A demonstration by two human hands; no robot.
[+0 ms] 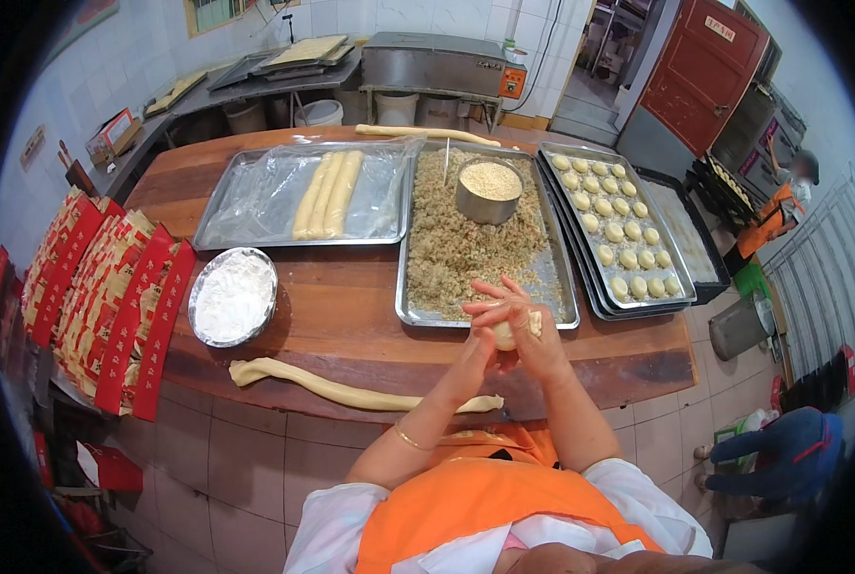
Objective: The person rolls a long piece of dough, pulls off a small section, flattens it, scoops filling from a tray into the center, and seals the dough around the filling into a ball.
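Observation:
A pale round dough ball (505, 335) is cupped between my two hands above the near edge of the filling tray. My left hand (473, 365) presses against it from the left. My right hand (542, 352) wraps it from the other side, and the overlapping fingers hide part of it. Beneath and beyond them, the metal tray (563, 323) holds crumbly brown filling (470, 253). A round metal tin of pale seeds (489, 182) stands on that filling, close to an upright blade-like tool (446, 161). A long dough rope (351, 390) lies along the table's near edge.
Left of the filling, a plastic-lined tray (245, 206) carries dough rolls (329, 196). A bowl of white flour (233, 298) and red packaging (121, 306) sit further left. To the right, stacked trays (652, 304) bear rows of dough rounds. Two other people are at the right.

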